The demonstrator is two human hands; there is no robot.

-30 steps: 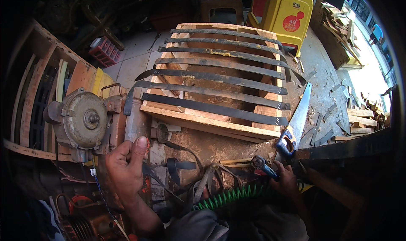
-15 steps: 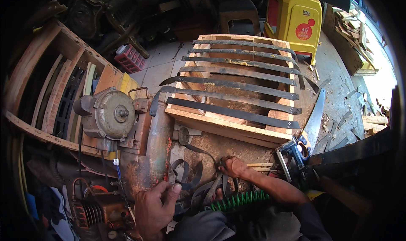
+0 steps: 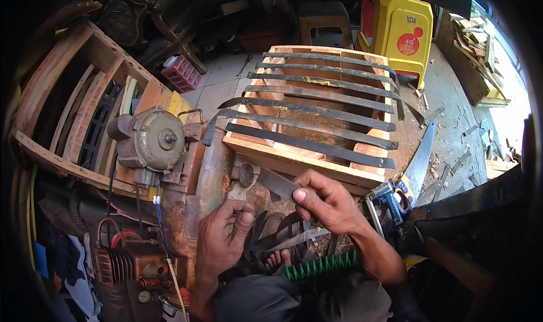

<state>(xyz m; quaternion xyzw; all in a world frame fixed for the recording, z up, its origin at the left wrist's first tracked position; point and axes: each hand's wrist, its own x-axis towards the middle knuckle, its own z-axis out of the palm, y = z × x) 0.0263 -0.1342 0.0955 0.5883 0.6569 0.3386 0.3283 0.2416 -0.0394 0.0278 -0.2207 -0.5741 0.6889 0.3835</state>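
Observation:
My right hand (image 3: 327, 202) pinches one end of a black rubber strip (image 3: 276, 182) just in front of a wooden frame (image 3: 294, 161). Several black rubber strips (image 3: 308, 111) lie stretched across that frame. My left hand (image 3: 223, 240) rests with curled fingers on a rusty machine body (image 3: 201, 195), next to a tangle of loose black strips (image 3: 271, 237). A handsaw with a blue handle (image 3: 404, 178) lies on the floor to the right of my right hand.
An electric motor (image 3: 150, 140) sits on the rusty machine at left. A yellow plastic stool (image 3: 399, 31) stands behind the frame. A green coil spring (image 3: 319, 265) lies by my foot. A wooden furniture frame (image 3: 62, 107) leans at far left; wood scraps litter the right.
My right hand let go of the saw, which now lies on the floor, reached into the loose strips and lifted one. My left hand dropped onto the rusty machine. The view shifted.

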